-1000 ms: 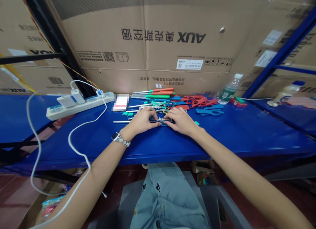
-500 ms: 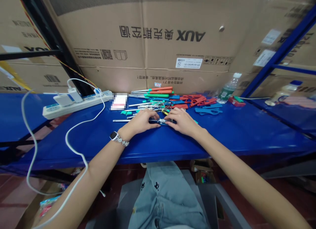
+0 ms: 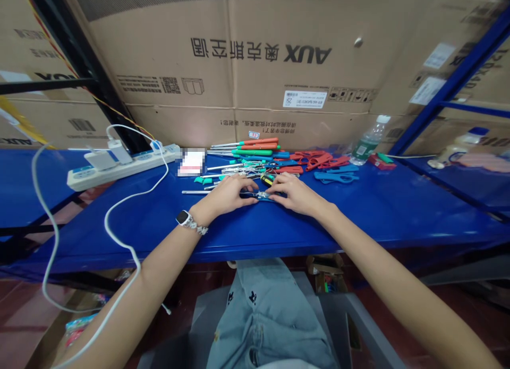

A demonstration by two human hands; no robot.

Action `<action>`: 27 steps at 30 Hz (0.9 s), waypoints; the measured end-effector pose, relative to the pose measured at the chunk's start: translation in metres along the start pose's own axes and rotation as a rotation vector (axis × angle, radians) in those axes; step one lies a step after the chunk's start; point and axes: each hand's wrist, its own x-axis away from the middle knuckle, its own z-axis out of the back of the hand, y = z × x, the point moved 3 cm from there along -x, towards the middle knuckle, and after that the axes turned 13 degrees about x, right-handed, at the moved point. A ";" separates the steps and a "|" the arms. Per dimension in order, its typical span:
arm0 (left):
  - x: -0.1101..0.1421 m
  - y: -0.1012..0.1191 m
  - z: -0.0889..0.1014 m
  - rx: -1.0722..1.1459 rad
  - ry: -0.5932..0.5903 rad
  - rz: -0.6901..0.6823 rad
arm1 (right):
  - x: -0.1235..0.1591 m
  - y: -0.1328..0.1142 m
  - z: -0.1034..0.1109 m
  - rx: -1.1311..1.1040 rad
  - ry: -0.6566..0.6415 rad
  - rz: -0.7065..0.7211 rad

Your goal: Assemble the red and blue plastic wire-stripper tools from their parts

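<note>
On the blue shelf top (image 3: 378,209), my left hand (image 3: 227,195) and my right hand (image 3: 295,194) meet over a small dark tool piece (image 3: 262,196) with a metal shaft. Both hands curl their fingers onto its ends and pinch it against the surface. My left wrist carries a watch (image 3: 184,218). Just behind my hands lie several screwdrivers (image 3: 255,148) with red, green and blue handles, loose metal shafts (image 3: 195,192) and small teal caps (image 3: 201,181).
Red and blue plastic holders (image 3: 326,164) lie at the back right beside a water bottle (image 3: 366,143). A white power strip (image 3: 119,164) with chargers and a trailing white cable (image 3: 119,220) sits at the left. Large cardboard boxes (image 3: 258,66) wall the back.
My hands have stayed on the tool piece, with only small finger shifts. The view drifted slightly.
</note>
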 end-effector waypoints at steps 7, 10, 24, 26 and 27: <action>0.000 0.004 0.001 -0.028 -0.026 -0.025 | 0.002 0.004 -0.005 -0.020 0.021 0.008; 0.000 0.006 0.002 -0.038 -0.042 -0.031 | 0.003 0.004 -0.006 -0.005 0.034 0.021; 0.002 0.007 0.000 -0.100 -0.062 -0.070 | 0.013 -0.004 0.000 0.085 -0.015 0.003; 0.002 0.007 0.000 -0.101 -0.056 -0.071 | 0.015 -0.008 0.004 0.105 -0.037 -0.001; 0.002 0.007 0.000 -0.097 -0.053 -0.070 | 0.016 -0.009 0.006 0.116 -0.045 -0.007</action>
